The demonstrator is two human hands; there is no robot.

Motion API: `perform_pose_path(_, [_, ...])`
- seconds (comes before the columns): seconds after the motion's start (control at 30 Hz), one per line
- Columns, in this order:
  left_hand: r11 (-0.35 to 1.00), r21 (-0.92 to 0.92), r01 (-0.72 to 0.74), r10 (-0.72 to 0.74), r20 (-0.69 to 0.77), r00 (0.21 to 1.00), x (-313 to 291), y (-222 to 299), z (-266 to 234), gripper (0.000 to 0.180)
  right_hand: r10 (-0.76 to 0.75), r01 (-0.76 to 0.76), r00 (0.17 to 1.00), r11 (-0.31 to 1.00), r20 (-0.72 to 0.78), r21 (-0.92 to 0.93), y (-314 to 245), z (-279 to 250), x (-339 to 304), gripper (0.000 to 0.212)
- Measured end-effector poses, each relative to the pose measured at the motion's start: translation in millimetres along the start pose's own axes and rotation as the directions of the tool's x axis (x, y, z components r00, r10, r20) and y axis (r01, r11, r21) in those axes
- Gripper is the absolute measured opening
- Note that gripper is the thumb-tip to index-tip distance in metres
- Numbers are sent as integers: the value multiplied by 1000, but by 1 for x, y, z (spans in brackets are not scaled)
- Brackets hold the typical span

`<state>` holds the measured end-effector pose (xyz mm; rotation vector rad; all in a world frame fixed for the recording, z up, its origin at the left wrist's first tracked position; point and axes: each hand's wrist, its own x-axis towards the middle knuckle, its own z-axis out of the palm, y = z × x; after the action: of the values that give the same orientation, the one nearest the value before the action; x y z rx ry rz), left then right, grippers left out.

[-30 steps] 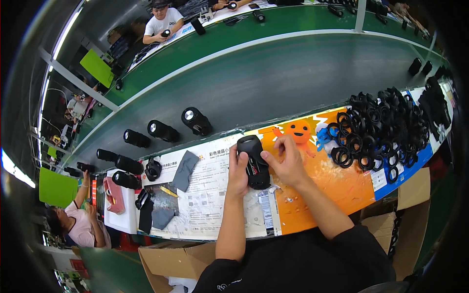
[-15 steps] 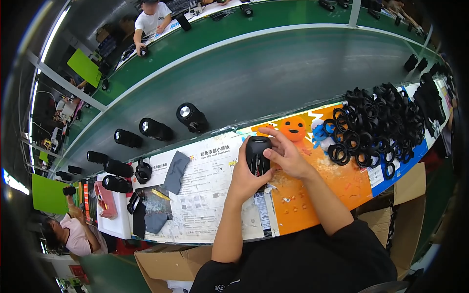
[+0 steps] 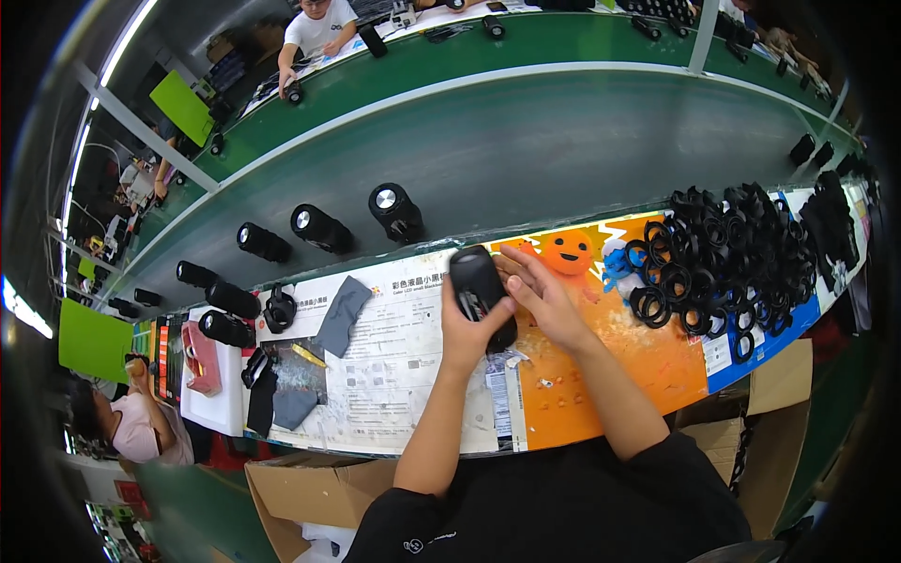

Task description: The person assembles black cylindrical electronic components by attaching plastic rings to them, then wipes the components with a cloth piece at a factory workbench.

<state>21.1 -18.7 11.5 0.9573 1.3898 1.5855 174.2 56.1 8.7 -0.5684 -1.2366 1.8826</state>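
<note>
My left hand (image 3: pixel 462 335) is wrapped around a black cylindrical speaker (image 3: pixel 476 272), which leans a little over the seam between a white printed sheet and an orange board. The thumb lies across the speaker's near side, and the palm hides part of it. Along the speaker's right side my right hand (image 3: pixel 552 308) is open, fingers stretched out and nothing in them; I cannot tell whether its thumb touches the speaker. Toward the right lies a large heap of black rings (image 3: pixel 699 272). Several similar speakers stand on the grey belt, among them one with a silver cap (image 3: pixel 396 212).
A grey cloth (image 3: pixel 344 317), a yellow knife (image 3: pixel 308 356) and a black ring part (image 3: pixel 279 310) lie on the left. A red tray (image 3: pixel 201 359) sits at the far left. Cardboard boxes (image 3: pixel 314 493) stand below the front edge. Co-workers (image 3: pixel 314 33) sit beyond the belt.
The right hand has come off the speaker and its fingers have straightened. In the left hand, the speaker has tilted and moved slightly left. The whole view has shifted a little.
</note>
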Motion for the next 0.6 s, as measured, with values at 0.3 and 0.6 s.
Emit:
perform_pose_path(0.3, [952, 98, -291, 287, 51, 957, 59, 8, -41, 78, -75, 77, 949, 997, -308, -6, -30, -7, 22, 55])
perform_pose_path(0.6, [883, 405, -236, 276, -41, 960, 160, 23, -109, 97, -411, 15, 911, 12, 9, -1000, -115, -71, 157, 65])
